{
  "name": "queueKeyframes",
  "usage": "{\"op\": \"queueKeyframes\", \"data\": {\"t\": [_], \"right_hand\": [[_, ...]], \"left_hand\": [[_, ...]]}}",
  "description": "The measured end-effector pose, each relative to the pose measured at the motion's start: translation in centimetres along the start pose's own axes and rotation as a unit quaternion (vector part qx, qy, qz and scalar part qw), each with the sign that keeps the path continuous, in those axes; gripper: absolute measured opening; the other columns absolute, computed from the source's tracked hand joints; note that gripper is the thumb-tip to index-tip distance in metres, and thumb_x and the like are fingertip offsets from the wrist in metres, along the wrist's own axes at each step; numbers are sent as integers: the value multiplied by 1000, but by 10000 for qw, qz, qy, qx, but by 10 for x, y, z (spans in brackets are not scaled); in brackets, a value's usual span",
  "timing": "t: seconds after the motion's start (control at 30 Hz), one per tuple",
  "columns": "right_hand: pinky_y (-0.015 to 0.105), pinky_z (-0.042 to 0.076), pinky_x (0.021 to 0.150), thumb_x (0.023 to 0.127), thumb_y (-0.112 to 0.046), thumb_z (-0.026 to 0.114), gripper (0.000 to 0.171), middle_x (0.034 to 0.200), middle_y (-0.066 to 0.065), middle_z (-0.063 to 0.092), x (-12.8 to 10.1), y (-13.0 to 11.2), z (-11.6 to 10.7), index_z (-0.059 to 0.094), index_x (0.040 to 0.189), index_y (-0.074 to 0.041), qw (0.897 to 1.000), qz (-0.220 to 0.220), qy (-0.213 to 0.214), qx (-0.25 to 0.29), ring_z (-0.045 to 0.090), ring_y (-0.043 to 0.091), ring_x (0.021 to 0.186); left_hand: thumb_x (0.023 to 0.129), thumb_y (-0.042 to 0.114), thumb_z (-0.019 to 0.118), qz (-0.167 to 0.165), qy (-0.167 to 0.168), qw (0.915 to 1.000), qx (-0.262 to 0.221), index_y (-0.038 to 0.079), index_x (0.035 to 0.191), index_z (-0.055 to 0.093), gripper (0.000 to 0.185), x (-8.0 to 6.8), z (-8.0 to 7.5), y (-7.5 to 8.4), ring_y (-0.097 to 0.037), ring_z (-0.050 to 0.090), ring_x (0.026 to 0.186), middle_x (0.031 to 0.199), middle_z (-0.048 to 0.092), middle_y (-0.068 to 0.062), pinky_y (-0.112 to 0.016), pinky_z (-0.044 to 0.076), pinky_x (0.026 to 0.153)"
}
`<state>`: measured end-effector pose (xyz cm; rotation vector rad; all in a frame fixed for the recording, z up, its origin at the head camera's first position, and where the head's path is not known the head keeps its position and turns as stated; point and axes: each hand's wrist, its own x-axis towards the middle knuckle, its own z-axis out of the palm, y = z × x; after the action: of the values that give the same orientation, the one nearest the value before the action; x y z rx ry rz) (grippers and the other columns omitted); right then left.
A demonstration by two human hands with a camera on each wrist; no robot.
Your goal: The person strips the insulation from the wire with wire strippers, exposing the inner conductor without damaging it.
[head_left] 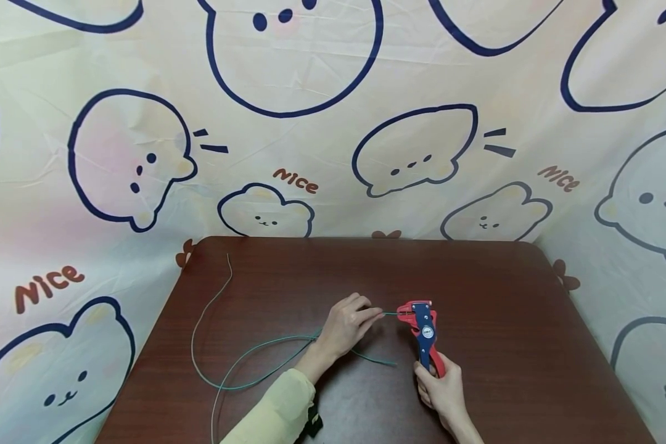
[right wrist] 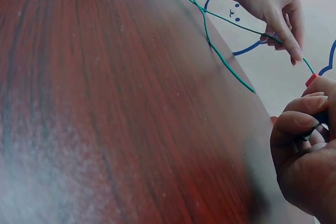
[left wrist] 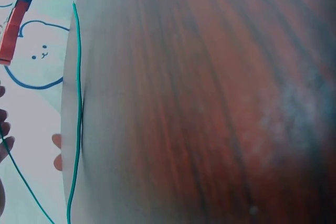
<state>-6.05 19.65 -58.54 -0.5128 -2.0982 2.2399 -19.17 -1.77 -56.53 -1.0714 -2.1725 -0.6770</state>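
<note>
My left hand pinches a thin green wire close to one end. That end runs into the red jaws of a blue and red wire stripper, which stands head up above the table. My right hand grips the tool by its handles; in the right wrist view the curled fingers hide most of it. In the left wrist view the stripper shows at the upper left corner. The wire's other stretch loops over the tabletop to the left, and a loose green end lies beyond my left hand.
The brown wooden table has rounded far corners. Behind and beside it hangs a pale cloth printed with cartoon animals. A wire loop spreads across the left half, and one strand runs off toward the near edge.
</note>
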Motion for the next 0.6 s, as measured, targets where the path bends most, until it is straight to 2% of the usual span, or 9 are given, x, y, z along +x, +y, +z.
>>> {"op": "queueKeyframes", "data": {"t": [0.6], "right_hand": [[16, 26, 34, 97, 10, 63, 17, 53, -9, 43, 1, 3, 1, 51, 92, -1, 10000, 53, 19, 82, 33, 0, 36]], "left_hand": [[96, 20, 87, -38, -38, 10000, 15, 16, 101, 89, 7, -2, 0, -1, -9, 62, 80, 90, 72, 4, -20, 54, 70]]}}
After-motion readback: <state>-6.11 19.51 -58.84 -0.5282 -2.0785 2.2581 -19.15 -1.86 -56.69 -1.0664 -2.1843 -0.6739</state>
